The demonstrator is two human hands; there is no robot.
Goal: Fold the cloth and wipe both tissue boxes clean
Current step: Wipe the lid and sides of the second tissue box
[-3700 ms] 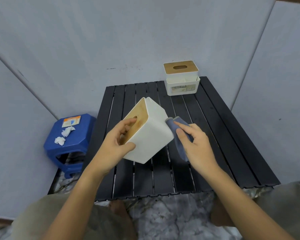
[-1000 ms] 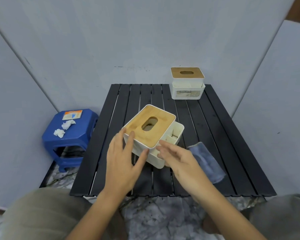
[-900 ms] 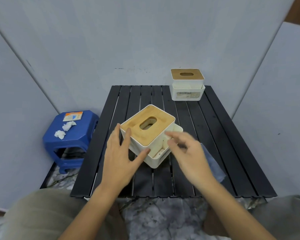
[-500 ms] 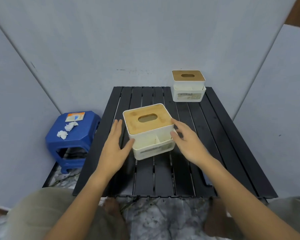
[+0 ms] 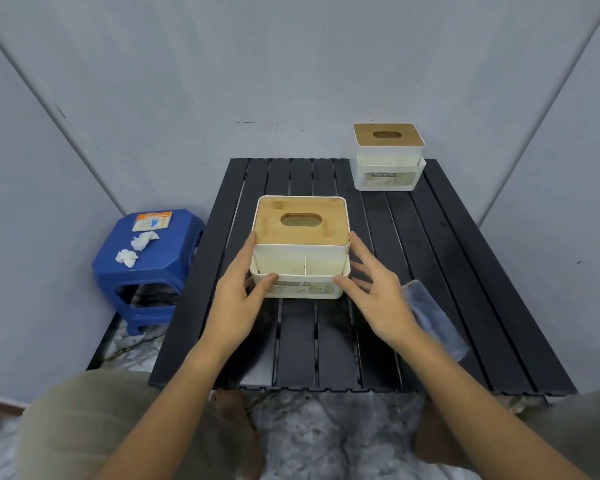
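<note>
Hands frame the nearer white plastic tissue box with a bamboo lid and an oval slot point(image 5: 301, 245), which sits upright and square on the black slatted table point(image 5: 465, 271), label facing me. My left hand point(image 5: 238, 299) has its fingers along the box's left wall and the thumb against the front compartment's lower corner; my right hand point(image 5: 378, 292) mirrors it, thumb tip at the front right corner, the other fingers spread and seemingly just off the right wall. Neither hand is clenched around anything; I read this as a light two-sided steadying touch, the sort I use to square a box up on the slats, not a lifting grasp. The folded blue-grey cloth point(image 5: 433, 320) lies flat on the table just right of my right wrist, released and within easy reach, so I judge it was parked there to free both hands for positioning. The second white tissue box with a bamboo lid point(image 5: 388, 157) stands at the far right corner, well apart, untouched by either hand. Off to the left, a blue plastic stool point(image 5: 149, 268) carries two crumpled white tissues point(image 5: 136, 249) and a small orange-and-white packet point(image 5: 152, 220). Next, I would expect to let go here, pick up the cloth and turn to the far box.
</note>
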